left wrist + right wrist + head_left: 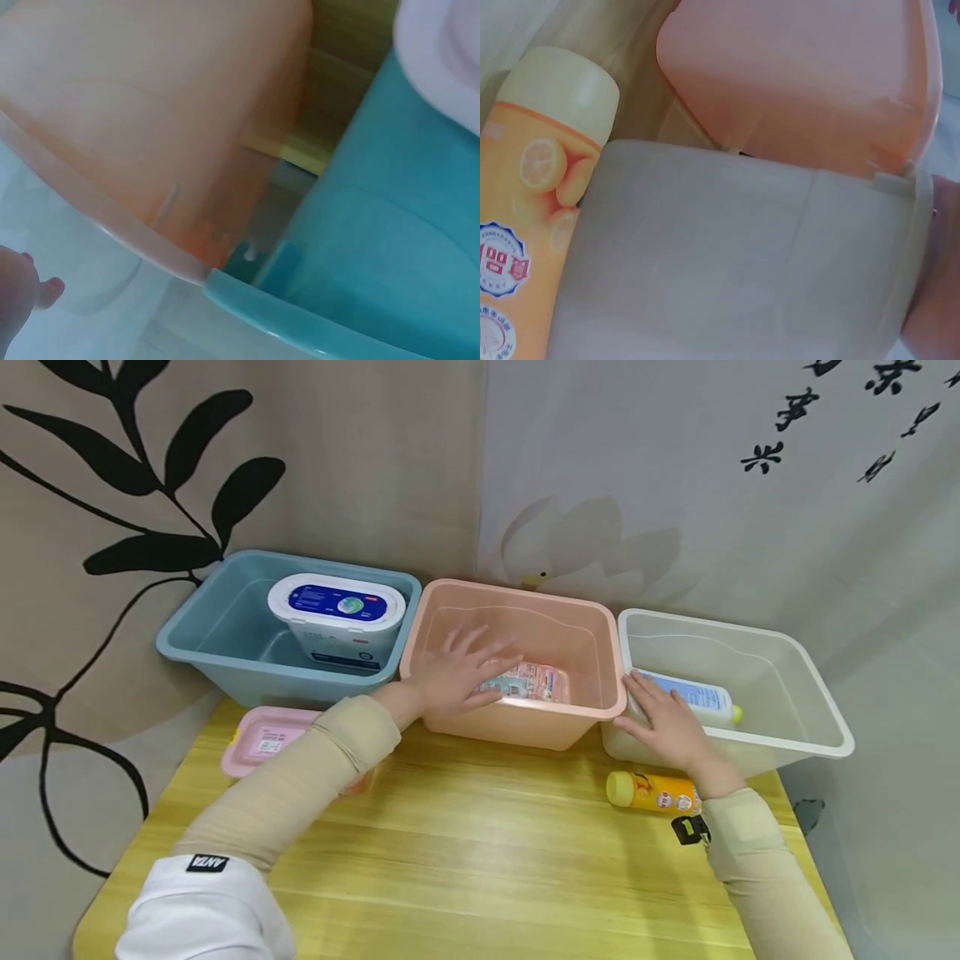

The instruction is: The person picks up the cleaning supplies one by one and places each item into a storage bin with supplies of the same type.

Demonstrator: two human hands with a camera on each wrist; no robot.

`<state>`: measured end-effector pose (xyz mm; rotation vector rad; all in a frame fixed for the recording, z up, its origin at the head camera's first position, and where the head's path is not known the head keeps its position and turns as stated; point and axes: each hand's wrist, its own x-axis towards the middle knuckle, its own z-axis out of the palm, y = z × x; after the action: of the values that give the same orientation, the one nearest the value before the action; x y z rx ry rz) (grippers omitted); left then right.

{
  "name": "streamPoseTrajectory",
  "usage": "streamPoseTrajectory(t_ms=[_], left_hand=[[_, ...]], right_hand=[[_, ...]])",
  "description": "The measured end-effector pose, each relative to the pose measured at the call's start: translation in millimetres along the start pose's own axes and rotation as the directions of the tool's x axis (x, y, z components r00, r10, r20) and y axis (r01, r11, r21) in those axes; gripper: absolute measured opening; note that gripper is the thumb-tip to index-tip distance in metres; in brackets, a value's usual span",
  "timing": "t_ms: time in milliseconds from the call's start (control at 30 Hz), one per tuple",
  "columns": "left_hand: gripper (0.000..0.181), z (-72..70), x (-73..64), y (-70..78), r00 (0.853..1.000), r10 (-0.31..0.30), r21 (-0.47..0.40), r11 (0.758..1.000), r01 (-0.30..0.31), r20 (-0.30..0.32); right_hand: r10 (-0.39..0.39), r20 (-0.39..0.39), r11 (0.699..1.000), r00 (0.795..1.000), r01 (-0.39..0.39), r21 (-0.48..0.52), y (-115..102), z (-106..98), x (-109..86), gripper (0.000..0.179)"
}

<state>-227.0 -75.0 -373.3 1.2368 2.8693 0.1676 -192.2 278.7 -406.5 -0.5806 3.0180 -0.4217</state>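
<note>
My left hand (450,678) is over the front left part of the peach bin (517,727), fingers spread and slightly blurred, nothing in its grasp. Inside that bin lies a pink-and-white printed packet (536,681). My right hand (667,727) is at the front left corner of the white bin (813,747), its fingers extended over the rim. Past those fingers, a white bottle (708,697) with a blue label and yellow-green cap lies in the bin. An orange bottle (536,195) with a pale yellow cap and citrus pictures lies in front of the white bin, below my right hand.
The blue bin (198,658) at the left holds a white tub (337,643) with a dark blue label on its lid. A pink-lidded box (262,739) sits before it, partly behind my left forearm. The three bins stand side by side along the wooden table's (480,860) back edge.
</note>
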Motion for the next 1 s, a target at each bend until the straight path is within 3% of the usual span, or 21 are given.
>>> streamPoseTrajectory(t_ms=[233, 500, 667, 867, 1000], left_hand=[[0.058, 4.1, -15.9, 4.0, 0.998, 0.055, -0.023, 0.998, -0.055, 0.003], [0.059, 8.6, -36.3, 1.7, 0.996, 0.077, -0.061, 0.995, -0.079, -0.037], [0.06, 13.9, -50.5, -3.3, 0.994, 0.089, -0.017, 0.996, -0.091, -0.059], [0.06, 21.7, -68.4, -8.5, 0.993, 0.073, 0.009, 0.997, -0.072, -0.089], [0.062, 23.9, -82.9, -8.3, 0.999, 0.014, -0.024, 1.0, -0.015, -0.052]], right_hand=[[-0.015, -0.034, 1.0, 0.999, 0.015, 0.001, -6.4, 0.7, 7.4, 0.073], [-0.005, 0.018, 0.997, 1.0, 0.007, -0.077, -10.0, 7.8, 13.1, 0.073], [-0.011, 0.023, 0.996, 1.0, 0.013, -0.085, -10.3, 8.2, 13.6, 0.073], [-0.017, 0.022, 0.997, 1.0, 0.019, -0.078, -11.1, 7.3, 12.9, 0.073], [-0.037, 0.002, 0.995, 0.999, 0.037, -0.093, -10.0, 8.3, 12.3, 0.072]])
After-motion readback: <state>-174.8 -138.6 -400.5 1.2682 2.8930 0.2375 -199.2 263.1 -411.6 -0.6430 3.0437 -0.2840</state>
